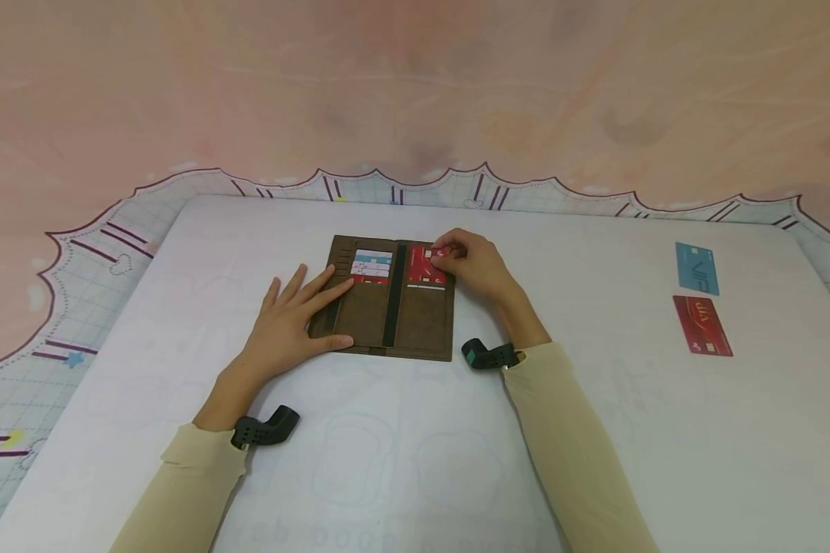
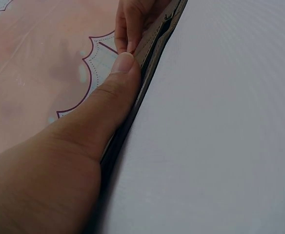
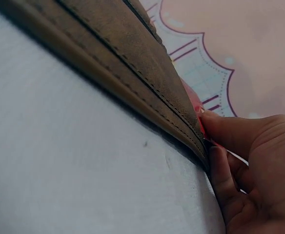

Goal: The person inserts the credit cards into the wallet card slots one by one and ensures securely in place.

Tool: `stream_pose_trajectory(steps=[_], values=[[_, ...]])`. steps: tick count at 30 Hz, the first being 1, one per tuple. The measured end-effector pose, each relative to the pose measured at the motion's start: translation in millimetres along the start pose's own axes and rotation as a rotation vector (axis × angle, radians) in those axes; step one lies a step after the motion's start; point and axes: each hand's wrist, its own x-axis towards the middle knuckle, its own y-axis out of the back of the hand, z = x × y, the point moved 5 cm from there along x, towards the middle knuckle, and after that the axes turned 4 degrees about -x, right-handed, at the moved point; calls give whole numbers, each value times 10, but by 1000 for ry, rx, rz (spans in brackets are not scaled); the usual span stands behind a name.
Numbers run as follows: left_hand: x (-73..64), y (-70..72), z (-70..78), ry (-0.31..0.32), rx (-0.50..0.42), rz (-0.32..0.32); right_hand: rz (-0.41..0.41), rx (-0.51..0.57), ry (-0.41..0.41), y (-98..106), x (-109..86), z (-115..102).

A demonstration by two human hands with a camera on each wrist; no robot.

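Note:
A brown wallet [image 1: 425,330] lies unfolded on the white table, with a dark strip down its middle. My left hand [image 1: 287,326] rests on its left edge, fingers spread; the left wrist view shows the thumb [image 2: 120,83] along the wallet's edge. Several cards [image 1: 371,263], white, blue and red, sit in the left half's slots. At the upper part of the right half is a red card [image 1: 419,265], which my right hand [image 1: 480,265] pinches at its right side between thumb and fingers. In the right wrist view, the wallet's side [image 3: 128,73] hides most of that red card [image 3: 201,117].
To the far right on the table [image 1: 595,307] lie a blue VIP card [image 1: 697,269] and, just below it, a red VIP card [image 1: 702,326]. A patterned cloth border [image 1: 415,190] runs along the table's back edge. Each wrist wears a black band [image 1: 266,427].

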Motion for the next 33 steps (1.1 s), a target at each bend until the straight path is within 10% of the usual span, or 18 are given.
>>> stream_pose_trajectory(steps=[33], values=[[-2, 13, 12, 2, -7, -2, -21, -36, 24, -6, -13, 25]])
